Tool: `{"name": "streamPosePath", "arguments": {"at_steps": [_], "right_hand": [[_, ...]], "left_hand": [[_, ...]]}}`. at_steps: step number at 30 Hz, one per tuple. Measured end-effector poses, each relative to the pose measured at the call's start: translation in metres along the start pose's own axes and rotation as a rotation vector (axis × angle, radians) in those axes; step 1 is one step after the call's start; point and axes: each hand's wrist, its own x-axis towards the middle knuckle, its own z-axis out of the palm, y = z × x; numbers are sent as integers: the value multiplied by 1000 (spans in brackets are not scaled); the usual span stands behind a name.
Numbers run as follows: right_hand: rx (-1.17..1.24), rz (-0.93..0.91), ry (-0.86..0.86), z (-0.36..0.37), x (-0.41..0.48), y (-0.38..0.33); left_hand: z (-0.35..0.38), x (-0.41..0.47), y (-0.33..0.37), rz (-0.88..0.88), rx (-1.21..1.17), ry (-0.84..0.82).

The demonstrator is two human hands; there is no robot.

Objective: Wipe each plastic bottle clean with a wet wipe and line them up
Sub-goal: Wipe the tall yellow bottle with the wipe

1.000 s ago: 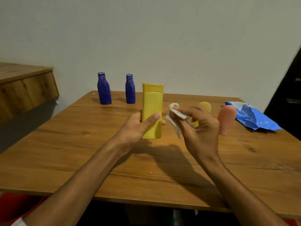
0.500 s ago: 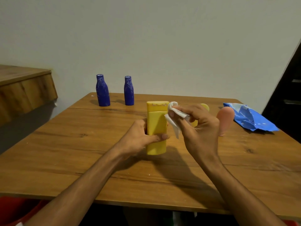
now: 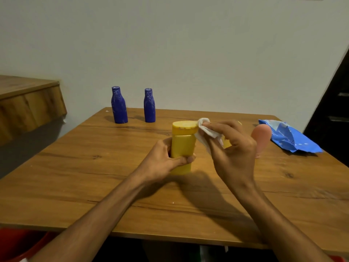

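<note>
My left hand (image 3: 166, 161) grips a tall yellow bottle (image 3: 182, 142) upright at the middle of the wooden table (image 3: 75, 176). My right hand (image 3: 232, 148) pinches a white wet wipe (image 3: 206, 130) against the bottle's cap edge. Two dark blue bottles (image 3: 119, 105) (image 3: 149, 105) stand side by side at the table's far edge. A pink bottle (image 3: 261, 138) stands behind my right hand. A second yellow bottle (image 3: 227, 142) is mostly hidden by my right fingers.
A crumpled blue wipe packet (image 3: 289, 138) lies at the far right of the table. A wooden ledge (image 3: 28, 103) juts from the wall on the left. Something red (image 3: 18, 242) sits below the table's front left edge.
The yellow bottle came down from a raised position to near the tabletop, still in my left hand. My right hand brought the wipe up against the bottle's cap.
</note>
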Motion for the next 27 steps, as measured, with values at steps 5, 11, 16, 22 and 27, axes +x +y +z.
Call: {"name": "streamPosePath", "arguments": {"at_steps": [5,11,16,22,27], "right_hand": [[147,252,0,-11,15,-6],[179,297,-194,-17,19,-17],[53,141,-263,-5,10,-21],[-33,120,-252,-7,11,-14],[-26,42,-295,1,4,-23]], "left_hand": [[-7,0,-7,5,39,91],[-7,1,-6,58,262,154],[-5,0,-5,127,392,158],[-4,0,-5,133,471,202],[-5,-1,-7,148,551,180]]}}
